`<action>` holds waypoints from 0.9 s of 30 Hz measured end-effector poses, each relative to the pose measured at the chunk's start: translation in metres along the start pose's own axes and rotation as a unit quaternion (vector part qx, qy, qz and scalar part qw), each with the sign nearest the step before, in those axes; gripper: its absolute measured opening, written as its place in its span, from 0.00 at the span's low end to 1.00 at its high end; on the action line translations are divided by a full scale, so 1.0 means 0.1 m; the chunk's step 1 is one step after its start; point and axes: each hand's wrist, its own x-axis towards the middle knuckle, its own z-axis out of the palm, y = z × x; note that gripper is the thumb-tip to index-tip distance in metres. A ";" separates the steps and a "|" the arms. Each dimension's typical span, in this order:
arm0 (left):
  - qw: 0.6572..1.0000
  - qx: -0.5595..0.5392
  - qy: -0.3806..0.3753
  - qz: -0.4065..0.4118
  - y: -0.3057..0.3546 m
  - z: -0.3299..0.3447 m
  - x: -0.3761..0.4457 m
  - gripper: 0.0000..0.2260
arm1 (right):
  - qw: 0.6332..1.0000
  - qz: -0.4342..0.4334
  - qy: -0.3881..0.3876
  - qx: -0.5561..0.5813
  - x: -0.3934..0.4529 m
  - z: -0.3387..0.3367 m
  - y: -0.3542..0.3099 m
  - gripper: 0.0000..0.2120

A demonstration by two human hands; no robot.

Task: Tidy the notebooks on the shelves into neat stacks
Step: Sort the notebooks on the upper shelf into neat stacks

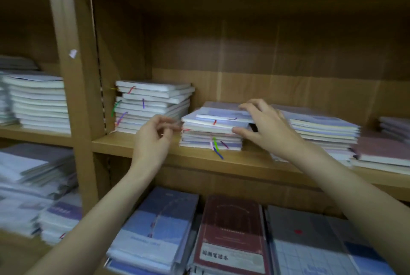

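A short stack of pale notebooks (pixel 210 135) with coloured ribbon markers sits in the middle of the wooden shelf (pixel 137 145). My right hand (pixel 264 128) grips the top few notebooks of this stack, fingers over the top and thumb under their front edge. My left hand (pixel 155 135) hovers at the stack's left side with fingers curled, its fingertips next to the notebooks' edge; whether they touch is unclear. A taller stack (pixel 153 106) stands to the left and a slanted stack (pixel 321 128) to the right.
A pinkish notebook pile (pixel 381 155) lies at the shelf's far right. The shelf below holds blue (pixel 159 230), dark red (pixel 233 234) and grey (pixel 310 241) notebooks. More stacks (pixel 37 101) fill the left compartment beyond the upright divider (pixel 82 97).
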 end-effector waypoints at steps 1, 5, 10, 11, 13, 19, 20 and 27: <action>1.000 0.025 -0.010 0.005 -0.04 -0.06 0.05 0.09 | 1.000 0.012 -0.024 -0.008 0.08 0.03 -0.06 0.29; 0.985 0.000 -0.159 -0.073 -0.13 -0.07 0.19 0.24 | 0.988 0.081 -0.121 0.053 0.28 0.11 -0.11 0.34; 0.972 -0.028 -0.223 -0.074 -0.14 0.04 0.30 0.27 | 0.992 0.098 -0.068 0.042 0.32 0.05 0.04 0.29; 0.972 -0.031 -0.219 -0.073 -0.15 0.07 0.32 0.27 | 0.993 0.097 -0.063 0.040 0.32 0.06 0.06 0.27; 0.973 -0.032 -0.216 -0.074 -0.13 0.12 0.33 0.28 | 0.992 0.098 -0.064 0.037 0.34 0.08 0.10 0.24; 0.962 -0.006 -0.266 -0.061 -0.18 0.13 0.36 0.32 | 0.991 0.101 -0.068 0.048 0.40 0.15 0.07 0.25; 0.962 -0.001 -0.266 -0.058 -0.20 0.13 0.37 0.32 | 0.992 0.100 -0.058 0.051 0.39 0.15 0.06 0.24; 0.964 0.009 -0.262 -0.043 -0.28 0.12 0.36 0.28 | 0.993 0.101 -0.024 0.051 0.39 0.13 0.04 0.23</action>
